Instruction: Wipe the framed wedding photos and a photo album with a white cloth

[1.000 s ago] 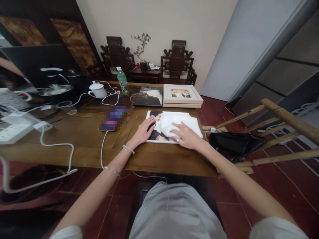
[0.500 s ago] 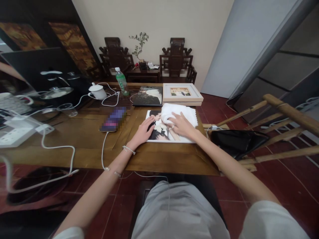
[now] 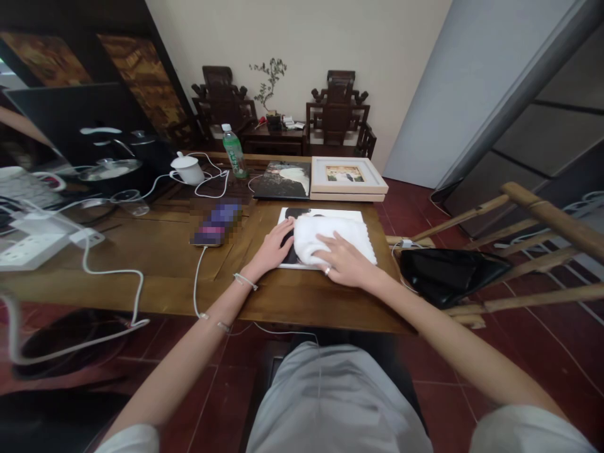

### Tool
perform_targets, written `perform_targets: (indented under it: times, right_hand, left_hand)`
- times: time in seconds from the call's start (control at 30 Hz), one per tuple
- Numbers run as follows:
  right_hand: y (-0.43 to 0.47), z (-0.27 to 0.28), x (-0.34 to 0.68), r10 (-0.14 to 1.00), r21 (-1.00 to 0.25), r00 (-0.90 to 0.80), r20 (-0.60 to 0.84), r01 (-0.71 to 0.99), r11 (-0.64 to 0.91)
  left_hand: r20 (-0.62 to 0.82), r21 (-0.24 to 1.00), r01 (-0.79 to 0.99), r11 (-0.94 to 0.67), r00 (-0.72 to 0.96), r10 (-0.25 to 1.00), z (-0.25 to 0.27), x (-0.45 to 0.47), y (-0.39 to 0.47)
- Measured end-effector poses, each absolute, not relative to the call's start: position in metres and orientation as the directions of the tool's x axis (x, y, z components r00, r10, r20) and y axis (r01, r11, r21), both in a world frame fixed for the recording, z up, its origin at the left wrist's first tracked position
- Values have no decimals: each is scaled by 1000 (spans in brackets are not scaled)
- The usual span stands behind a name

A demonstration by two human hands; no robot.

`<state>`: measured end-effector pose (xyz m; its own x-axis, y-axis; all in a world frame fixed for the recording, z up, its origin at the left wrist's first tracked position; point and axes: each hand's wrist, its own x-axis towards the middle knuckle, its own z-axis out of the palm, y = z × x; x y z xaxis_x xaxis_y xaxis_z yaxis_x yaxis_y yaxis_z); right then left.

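A flat photo panel (image 3: 346, 214) with a white edge lies on the wooden table in front of me. My left hand (image 3: 274, 246) rests with outstretched fingers on its left edge. Over most of the panel spreads a folded white towel (image 3: 309, 234), hiding much of the picture. My right hand (image 3: 346, 261), with a ring on one finger, presses on the towel's front part, its fingers bent into the cloth.
Behind the panel are a dark photo panel (image 3: 283, 179) and a pale framed picture (image 3: 349, 179). A phone (image 3: 217, 223) on a cable, a green bottle (image 3: 234, 152), a lidded white cup (image 3: 187, 170) and a power strip (image 3: 35, 242) stand to the left. A wooden rack (image 3: 547, 251) is at right.
My right hand has drawn the towel toward me, down over the panel's front part. The panel's top right now shows. My left hand stays at the left edge.
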<state>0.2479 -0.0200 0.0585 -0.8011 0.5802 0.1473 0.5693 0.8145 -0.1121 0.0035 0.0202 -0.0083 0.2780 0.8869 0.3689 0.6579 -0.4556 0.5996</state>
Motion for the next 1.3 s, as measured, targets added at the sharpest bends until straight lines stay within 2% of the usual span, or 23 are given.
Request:
perform_targets:
  times: [0.2,0.43,0.57,0.7,0.87,1.1,1.23,1.3]
  right_hand:
    - [50,61,236,684,-115,-698,212,678,726]
    - [35,61,230,723,-37,-689,47,722,690]
    - [-23,65,237,689,4,-724,-29,689,724]
    - [-73,66,249,643,-7,-765,-47,644,765]
    - [-66,67,261,613,-48,-788,-52,615,787]
    - [13,69,251,758,-47,-652,16,757,652]
    - [33,67,218,841,-10,-540,31,841,541]
    - [29,64,199,838,-9,-544,33,838,545]
  left_hand:
    - [365,603,655,-454,280,888,-6,2,18]
    - [362,592,662,-459,291,886,-9,2,20]
    - [369,601,660,-451,272,889,-11,3,21]
    - [368,595,663,-455,278,887,-10,4,20]
    - [354,595,668,-447,281,892,-9,4,19]
    - [380,596,651,-470,287,879,-10,3,21]
    - [397,648,616,-447,228,889,-1,6,15]
    - [450,686,559,-465,176,875,4,7,12]
